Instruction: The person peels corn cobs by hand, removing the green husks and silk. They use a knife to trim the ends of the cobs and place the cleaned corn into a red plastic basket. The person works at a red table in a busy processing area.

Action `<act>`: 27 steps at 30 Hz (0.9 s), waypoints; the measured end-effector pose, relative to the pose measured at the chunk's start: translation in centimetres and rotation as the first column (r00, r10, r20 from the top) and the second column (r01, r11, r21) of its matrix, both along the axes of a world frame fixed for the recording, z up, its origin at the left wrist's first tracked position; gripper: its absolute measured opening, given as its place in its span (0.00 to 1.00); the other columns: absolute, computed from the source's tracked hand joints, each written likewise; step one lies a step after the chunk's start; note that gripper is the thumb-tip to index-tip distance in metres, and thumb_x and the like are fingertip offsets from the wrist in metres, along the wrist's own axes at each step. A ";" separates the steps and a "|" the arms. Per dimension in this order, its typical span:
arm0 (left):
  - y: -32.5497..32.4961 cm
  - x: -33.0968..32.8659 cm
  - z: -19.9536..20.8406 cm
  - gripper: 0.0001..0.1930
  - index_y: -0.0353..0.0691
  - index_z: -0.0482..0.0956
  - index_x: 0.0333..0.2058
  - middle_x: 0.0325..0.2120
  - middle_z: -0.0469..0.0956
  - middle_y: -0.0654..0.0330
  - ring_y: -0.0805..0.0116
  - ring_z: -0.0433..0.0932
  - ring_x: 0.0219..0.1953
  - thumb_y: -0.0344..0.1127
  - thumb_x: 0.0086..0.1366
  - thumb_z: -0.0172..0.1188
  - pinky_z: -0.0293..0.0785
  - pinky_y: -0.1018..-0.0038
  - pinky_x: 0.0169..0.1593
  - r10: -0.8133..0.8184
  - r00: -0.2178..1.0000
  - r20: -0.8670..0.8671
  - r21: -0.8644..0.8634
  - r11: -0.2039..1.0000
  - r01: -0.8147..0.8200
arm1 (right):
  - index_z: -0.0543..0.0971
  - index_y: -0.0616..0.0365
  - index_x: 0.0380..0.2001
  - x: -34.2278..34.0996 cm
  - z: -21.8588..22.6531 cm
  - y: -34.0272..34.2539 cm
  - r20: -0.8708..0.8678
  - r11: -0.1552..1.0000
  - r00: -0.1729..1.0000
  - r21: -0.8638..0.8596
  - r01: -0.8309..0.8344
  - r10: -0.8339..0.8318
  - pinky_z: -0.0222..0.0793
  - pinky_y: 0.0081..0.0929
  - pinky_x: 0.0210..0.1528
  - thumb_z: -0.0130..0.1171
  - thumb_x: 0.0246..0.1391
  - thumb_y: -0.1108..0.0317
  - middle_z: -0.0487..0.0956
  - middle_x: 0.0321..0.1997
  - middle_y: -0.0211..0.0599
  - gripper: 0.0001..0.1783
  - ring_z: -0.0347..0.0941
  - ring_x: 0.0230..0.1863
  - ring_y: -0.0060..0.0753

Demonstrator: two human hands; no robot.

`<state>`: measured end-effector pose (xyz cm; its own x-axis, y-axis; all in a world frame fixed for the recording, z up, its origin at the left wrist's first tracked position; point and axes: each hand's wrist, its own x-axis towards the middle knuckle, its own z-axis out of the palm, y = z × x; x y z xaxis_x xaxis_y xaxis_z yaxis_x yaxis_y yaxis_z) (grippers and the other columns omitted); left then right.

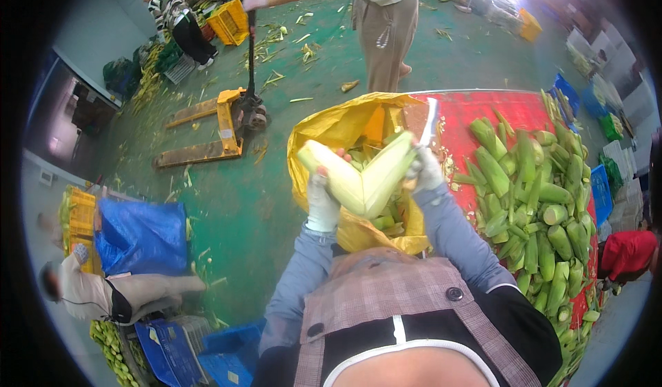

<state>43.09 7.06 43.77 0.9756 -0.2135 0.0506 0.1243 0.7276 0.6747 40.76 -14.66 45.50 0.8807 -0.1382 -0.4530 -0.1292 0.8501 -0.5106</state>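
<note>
Pale green ears of corn in their husks form a V in front of me; whether their lower ends are joined I cannot tell. My left hand (323, 201), in a whitish glove with bare fingertips, is closed around the left ear (338, 176). My right hand (426, 170), also gloved, grips the right ear (387, 173). A knife (430, 123) with a light blade points up from that same hand, its handle hidden. Below both hands is a yellow sack (310, 128), its mouth spread wide, with husk pieces inside.
At right, a red surface (458, 132) bears a large heap of husked-on corn (545, 194). Ahead, a person (386, 21) holds a yellow pallet jack (224, 128). Blue crates (231, 352) stand at lower left. Husk scraps litter the green floor (227, 228). Other people work at left.
</note>
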 end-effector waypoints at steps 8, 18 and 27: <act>5.5 3.2 -3.0 0.41 0.44 0.55 0.66 0.58 0.69 0.56 0.61 0.68 0.62 0.62 0.64 0.57 0.64 0.60 0.65 0.219 0.965 -0.142 -0.090 0.968 -0.233 | 0.76 0.54 0.41 0.8 -4.1 -3.6 0.035 0.886 0.994 -0.450 0.110 -0.105 0.57 0.19 0.15 0.63 0.59 0.64 0.67 0.20 0.22 0.10 0.61 0.15 0.16; 0.5 0.0 -0.8 0.33 0.40 0.62 0.63 0.56 0.70 0.57 0.64 0.71 0.55 0.53 0.67 0.58 0.68 0.68 0.59 -0.033 0.999 0.005 0.340 0.940 0.030 | 0.73 0.57 0.59 2.2 -1.1 1.5 -0.050 0.261 0.807 -0.933 -0.248 0.589 0.67 0.33 0.58 0.71 0.46 0.51 0.77 0.56 0.47 0.39 0.74 0.53 0.39; -4.8 -1.3 -3.3 0.57 0.40 0.45 0.71 0.63 0.62 0.56 0.65 0.64 0.63 0.32 0.48 0.77 0.62 0.68 0.65 -0.303 0.949 0.083 0.349 0.901 0.257 | 0.74 0.63 0.44 1.6 -1.3 -3.0 0.135 0.791 0.957 -0.599 -0.128 0.257 0.60 0.17 0.13 0.68 0.51 0.50 0.78 0.27 0.34 0.28 0.64 0.12 0.18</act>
